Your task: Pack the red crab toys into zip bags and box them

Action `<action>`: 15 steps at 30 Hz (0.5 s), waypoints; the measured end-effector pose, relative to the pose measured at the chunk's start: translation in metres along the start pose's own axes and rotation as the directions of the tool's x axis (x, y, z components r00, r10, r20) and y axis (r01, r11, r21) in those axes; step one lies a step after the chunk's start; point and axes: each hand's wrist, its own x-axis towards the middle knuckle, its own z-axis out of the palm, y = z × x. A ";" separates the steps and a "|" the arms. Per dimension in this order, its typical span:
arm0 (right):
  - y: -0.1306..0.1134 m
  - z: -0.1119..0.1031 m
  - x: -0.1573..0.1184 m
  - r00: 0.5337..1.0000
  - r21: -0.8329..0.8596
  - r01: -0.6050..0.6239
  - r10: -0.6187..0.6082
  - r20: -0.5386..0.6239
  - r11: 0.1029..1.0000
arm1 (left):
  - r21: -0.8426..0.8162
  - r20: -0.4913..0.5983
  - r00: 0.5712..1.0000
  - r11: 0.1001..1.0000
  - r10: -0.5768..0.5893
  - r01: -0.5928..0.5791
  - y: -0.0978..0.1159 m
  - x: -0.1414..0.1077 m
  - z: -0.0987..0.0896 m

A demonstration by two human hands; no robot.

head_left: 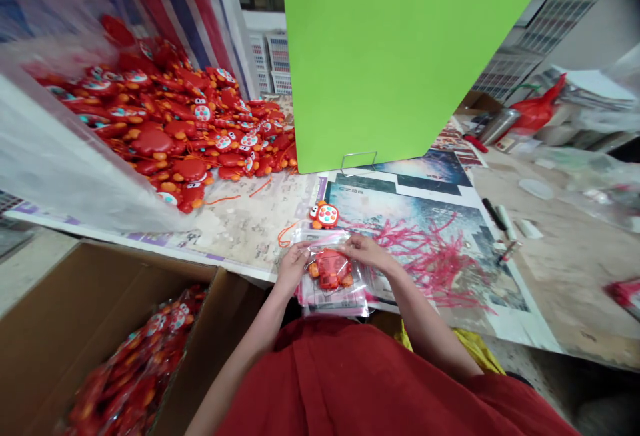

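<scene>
My left hand (pixel 293 266) and my right hand (pixel 364 253) both grip the top of a clear plastic bag (pixel 320 299). Inside the bag lies a red-orange toy crab (pixel 331 269), its shape partly blurred by the plastic. Just beyond the bag, a loose red toy crab (pixel 324 215) with a spotted face rests on the table, with an orange cord (pixel 286 236) trailing near my left hand. A large heap of similar red toy crabs (pixel 170 129) lies further left, behind a sheet of clear plastic (pixel 65 149).
A cardboard box (pixel 125 289) at lower left holds bagged red toys (pixel 135 363). A green upright board (pixel 400 49) stands on a wire stand (pixel 359 163) at the back. Printed posters (pixel 440 243) cover the table's right side, with pens and small items beyond.
</scene>
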 end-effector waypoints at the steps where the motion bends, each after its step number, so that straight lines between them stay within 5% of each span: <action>1: -0.001 0.003 0.001 1.000 -0.028 0.010 -0.010 0.020 1.000 | -0.002 0.002 1.000 1.000 0.016 -0.016 0.000 0.000 0.001; 5: -0.001 0.008 0.003 0.991 0.024 0.092 -0.094 0.094 0.995 | -0.010 0.007 0.999 0.999 0.040 -0.040 -0.001 -0.001 0.003; 9: -0.003 -0.009 -0.003 0.987 0.032 0.139 -0.141 0.080 0.990 | 0.006 -0.013 1.000 1.000 0.010 -0.010 0.000 -0.002 0.003; 12: -0.008 -0.033 -0.009 0.981 0.023 0.147 -0.143 -0.128 0.989 | 0.020 -0.027 0.999 0.999 -0.039 0.040 0.002 -0.004 0.003; 15: -0.015 -0.056 -0.012 0.886 0.057 0.197 -0.153 -0.437 0.979 | 0.021 -0.014 0.999 0.999 -0.035 0.035 0.002 -0.004 0.004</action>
